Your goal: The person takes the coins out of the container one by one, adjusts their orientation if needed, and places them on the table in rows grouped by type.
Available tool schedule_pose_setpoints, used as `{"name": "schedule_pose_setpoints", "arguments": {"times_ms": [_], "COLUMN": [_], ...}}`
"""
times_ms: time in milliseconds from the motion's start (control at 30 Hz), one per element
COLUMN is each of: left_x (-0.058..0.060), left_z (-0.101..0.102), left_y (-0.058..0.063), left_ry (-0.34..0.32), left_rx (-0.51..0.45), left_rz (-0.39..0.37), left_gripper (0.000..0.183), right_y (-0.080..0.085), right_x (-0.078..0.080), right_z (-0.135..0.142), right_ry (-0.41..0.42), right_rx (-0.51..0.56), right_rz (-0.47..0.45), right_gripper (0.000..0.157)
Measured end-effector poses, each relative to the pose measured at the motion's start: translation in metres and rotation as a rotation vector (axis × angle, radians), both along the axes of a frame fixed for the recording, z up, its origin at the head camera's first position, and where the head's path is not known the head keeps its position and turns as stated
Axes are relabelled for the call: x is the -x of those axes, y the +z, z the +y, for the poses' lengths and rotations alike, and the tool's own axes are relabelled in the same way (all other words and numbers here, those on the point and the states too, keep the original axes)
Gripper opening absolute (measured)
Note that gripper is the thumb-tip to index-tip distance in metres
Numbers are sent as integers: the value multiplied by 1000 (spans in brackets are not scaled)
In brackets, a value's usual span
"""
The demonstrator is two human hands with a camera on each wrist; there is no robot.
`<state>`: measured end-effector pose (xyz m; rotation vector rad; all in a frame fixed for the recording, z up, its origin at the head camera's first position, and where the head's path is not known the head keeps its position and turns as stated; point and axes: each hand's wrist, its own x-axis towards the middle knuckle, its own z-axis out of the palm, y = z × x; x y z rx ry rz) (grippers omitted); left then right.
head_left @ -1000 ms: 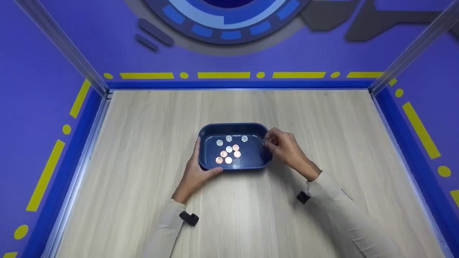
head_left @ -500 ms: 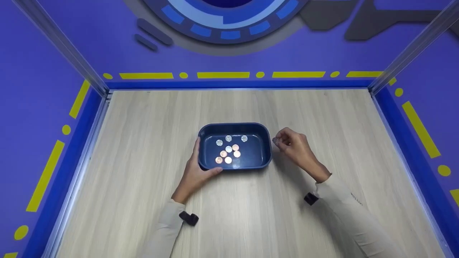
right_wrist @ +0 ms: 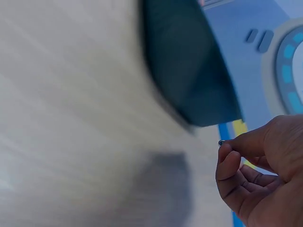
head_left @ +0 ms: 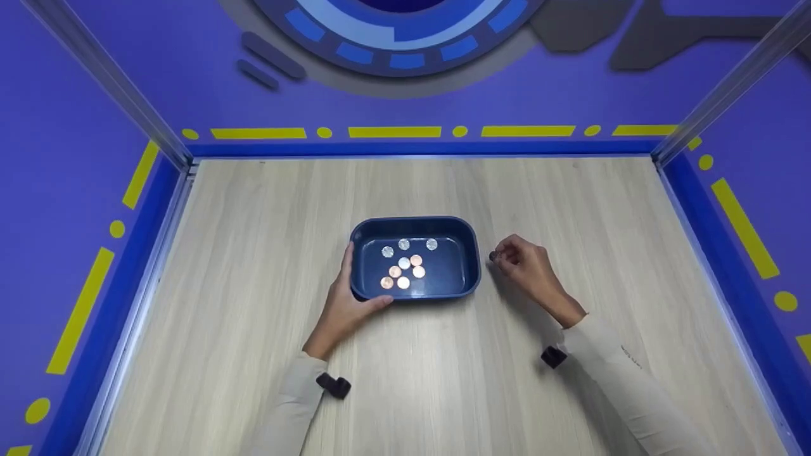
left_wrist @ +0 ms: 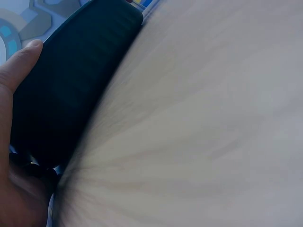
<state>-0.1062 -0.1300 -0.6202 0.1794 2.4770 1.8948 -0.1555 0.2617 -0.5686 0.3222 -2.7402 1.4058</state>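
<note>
A dark blue rectangular tray sits mid-table, with silver coins and copper coins lying flat on its floor. My left hand grips its near left corner, thumb over the front rim and fingers along the left side; the left wrist view shows the thumb against the tray wall. Just right of the tray, my right hand pinches a small coin between thumb and forefinger. Only the edge of that coin peeks past the fingertips in the right wrist view.
The pale wood tabletop extends around the tray. Purple-blue panels with yellow markings wall it in at the back and both sides, joined by metal corner posts.
My right hand has moved from the tray's right rim out to the right, carrying the coin, then a little nearer. The left hand, tray and coins inside it have stayed put.
</note>
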Motion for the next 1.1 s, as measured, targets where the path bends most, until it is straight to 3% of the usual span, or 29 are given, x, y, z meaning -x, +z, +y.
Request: {"name": "schedule_pose_setpoints", "arguments": {"times_ms": [400, 700, 1100], "left_x": [0, -1, -1], "left_z": [-1, -1, 0], "left_y": [-1, -1, 1], "left_ry": [-7, 4, 3], "left_rx": [25, 17, 14], "left_rz": [15, 4, 2], "left_gripper": [135, 135, 134], "right_y": [-27, -31, -34], "right_x": [4, 5, 7], "right_z": [5, -1, -5], "right_ry": [-30, -52, -50], "right_rx": [-60, -78, -192], "right_rz": [-26, 22, 15], "right_gripper": [13, 8, 9]}}
